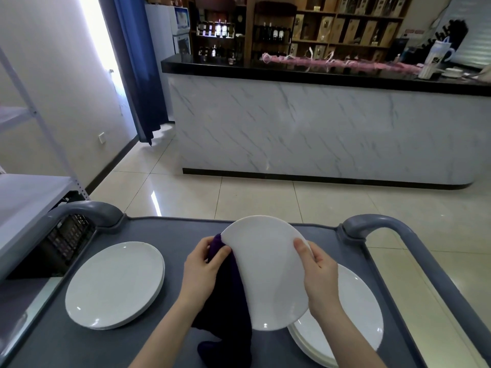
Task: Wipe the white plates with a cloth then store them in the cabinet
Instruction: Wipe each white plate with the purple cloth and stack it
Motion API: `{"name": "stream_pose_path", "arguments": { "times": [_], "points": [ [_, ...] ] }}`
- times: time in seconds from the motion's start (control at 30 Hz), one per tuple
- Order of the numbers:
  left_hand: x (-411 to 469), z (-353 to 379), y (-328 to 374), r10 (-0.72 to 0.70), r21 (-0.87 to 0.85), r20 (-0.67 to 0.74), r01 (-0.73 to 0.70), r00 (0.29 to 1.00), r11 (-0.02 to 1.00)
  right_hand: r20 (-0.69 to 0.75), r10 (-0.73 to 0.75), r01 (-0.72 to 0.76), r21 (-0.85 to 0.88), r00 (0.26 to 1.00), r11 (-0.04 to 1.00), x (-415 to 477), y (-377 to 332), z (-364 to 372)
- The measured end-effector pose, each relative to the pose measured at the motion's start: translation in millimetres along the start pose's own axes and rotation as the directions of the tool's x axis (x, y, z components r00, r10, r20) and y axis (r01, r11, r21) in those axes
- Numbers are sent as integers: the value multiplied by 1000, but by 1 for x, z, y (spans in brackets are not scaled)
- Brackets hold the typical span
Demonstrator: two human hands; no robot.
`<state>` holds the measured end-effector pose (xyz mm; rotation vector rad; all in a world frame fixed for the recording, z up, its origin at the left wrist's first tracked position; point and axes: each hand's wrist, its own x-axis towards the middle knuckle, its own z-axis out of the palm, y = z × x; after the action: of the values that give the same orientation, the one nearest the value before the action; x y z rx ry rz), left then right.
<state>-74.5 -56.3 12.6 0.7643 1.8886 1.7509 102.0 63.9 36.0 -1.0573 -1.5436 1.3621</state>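
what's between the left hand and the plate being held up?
Head view: the dark purple cloth, pressed by the left hand against the raised white plate.

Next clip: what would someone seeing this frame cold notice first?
The white plate held tilted above the grey cart, centre foreground: the right hand takes its edge, while the left hand presses a dark purple cloth against its other edge. Next, the plate stacks lying on the cart, one left, one right, then the marble-fronted counter behind.

A marble-fronted bar counter (318, 128) stands on glossy tile floor (265, 197), blue curtain (138, 62) beside what seems a window.
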Motion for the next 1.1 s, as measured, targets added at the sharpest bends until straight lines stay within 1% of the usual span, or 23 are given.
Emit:
{"name": "stream_pose_path", "arguments": {
  "times": [0.1, 0.17, 0.23, 0.3, 0.33, 0.37, 0.43, 0.47, 0.53, 0.63, 0.7, 0.73, 0.83, 0.9, 1.0, 1.03, 1.1],
  "points": [
    [3, -3, 3, 69, 43, 32, -70, 997, 997, 104, -90, 101, -105, 990, 989, 7, -11, -9],
    [9, -4, 12, 136, 85, 85, -143, 987, 986, 171, -134, 160, -149, 976, 976, 14, -19, -13],
    [16, -2, 26, 192, 149, 207, -225, 959, 963, 300, -172, 246, -232, 938, 941, 19, -24, -12],
    [22, 4, 38, 216, 249, 359, -316, 908, 915, 424, -180, 323, -295, 888, 899, 20, -26, -6],
    [24, 7, 42, 211, 286, 407, -343, 889, 895, 447, -180, 340, -308, 876, 888, 20, -27, -3],
    [26, 10, 44, 200, 299, 423, -344, 884, 890, 440, -186, 345, -315, 878, 884, 21, -29, -1],
    [29, 11, 45, 187, 272, 377, -302, 907, 914, 381, -204, 324, -283, 902, 903, 22, -31, -1],
    [30, 11, 44, 187, 249, 325, -275, 927, 929, 332, -213, 305, -255, 919, 918, 23, -31, -2],
    [30, 9, 39, 174, 185, 179, -206, 968, 961, 191, -202, 237, -180, 961, 955, 21, -30, -4],
    [22, 12, 23, 77, 59, -9, -76, 997, 995, -29, -102, 100, -39, 994, 994, 14, -23, -2],
    [14, 14, 10, 1, 0, -73, -1, 997, 1000, -109, -39, 41, 22, 993, 999, 9, -17, 0],
    [10, 15, 4, -28, -23, -86, 26, 996, 999, -121, -30, 34, 30, 992, 999, 7, -15, 1],
    [6, 14, -5, -59, -58, -74, 55, 995, 997, -63, -76, 73, -48, 995, 996, 4, -11, -3],
    [7, 12, -4, -33, -52, -41, 30, 999, 998, -11, -107, 105, -112, 994, 988, 8, -10, -8],
    [13, 8, 7, 82, 33, 26, -83, 996, 996, 85, -149, 161, -156, 985, 974, 16, -12, -13],
    [17, 8, 13, 123, 68, 75, -128, 990, 989, 150, -166, 193, -181, 975, 964, 18, -13, -13],
    [23, 9, 24, 191, 160, 224, -229, 956, 960, 321, -185, 270, -243, 929, 932, 19, -15, -9]
  ]
}}
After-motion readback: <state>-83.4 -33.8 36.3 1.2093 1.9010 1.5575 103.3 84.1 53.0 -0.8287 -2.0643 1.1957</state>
